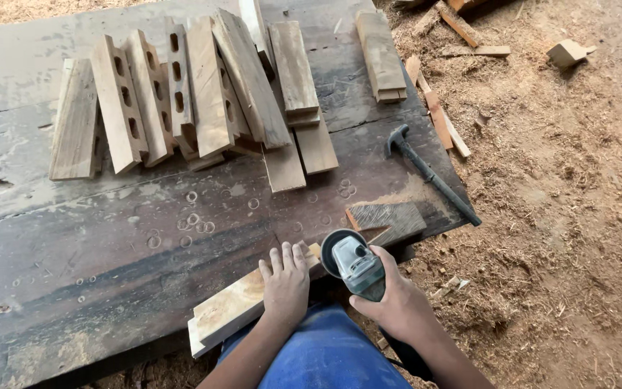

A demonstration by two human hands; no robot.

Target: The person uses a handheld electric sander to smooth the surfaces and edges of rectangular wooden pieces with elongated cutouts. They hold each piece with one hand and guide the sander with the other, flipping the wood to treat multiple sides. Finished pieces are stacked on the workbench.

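My left hand (286, 282) lies flat on a pale wooden plank (228, 308) that rests on the near edge of a big dark wooden slab (109, 252), its fingers spread on the wood. My right hand (390, 299) grips a grey angle grinder (353, 265). The grinder's round disc guard sits at the plank's right end, just past my left fingertips. My blue trouser leg (325, 356) is below both hands.
Several cut wooden blocks (188, 94), some with slots, are piled across the far part of the slab. A black hammer (430, 173) lies at the slab's right edge. Sawdust-covered ground (563, 216) with wood offcuts (569, 52) lies to the right.
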